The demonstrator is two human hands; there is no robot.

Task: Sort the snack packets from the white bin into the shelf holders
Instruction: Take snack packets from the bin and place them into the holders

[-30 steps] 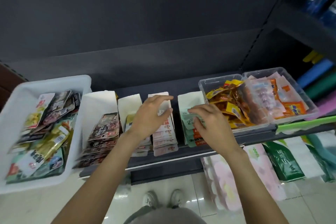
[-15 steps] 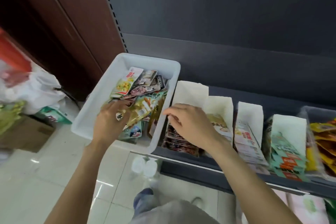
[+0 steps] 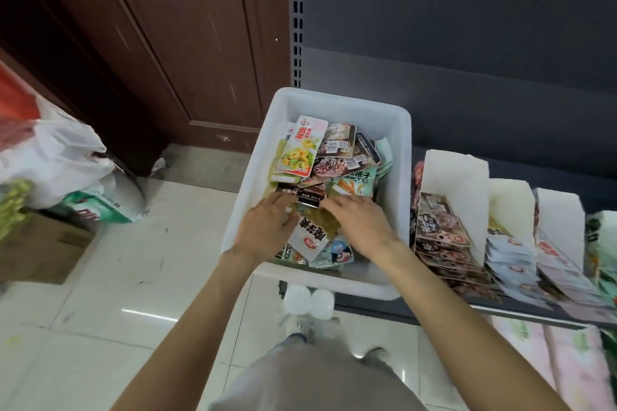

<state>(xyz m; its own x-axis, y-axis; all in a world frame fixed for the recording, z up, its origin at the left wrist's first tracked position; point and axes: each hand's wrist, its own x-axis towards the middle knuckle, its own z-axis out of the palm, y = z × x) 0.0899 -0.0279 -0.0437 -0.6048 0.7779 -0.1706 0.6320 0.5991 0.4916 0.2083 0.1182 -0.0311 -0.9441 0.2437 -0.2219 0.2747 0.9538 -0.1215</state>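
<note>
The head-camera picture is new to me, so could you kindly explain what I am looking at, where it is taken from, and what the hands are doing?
There is no machine here: a person wears a wide-angle camera on the head, which looks forward and down, so you see their own arms and feet. Both hands reach into a white bin that sits at the end of a dark shelf and is full of mixed snack packets. The left hand and the right hand lie on the heap, fingers forward; whether either has gripped a packet cannot be told. To the right of the bin stand white holders, each with sorted packets stacked in it. Left of the shelf, plastic bags lie on the tiled floor.
</note>
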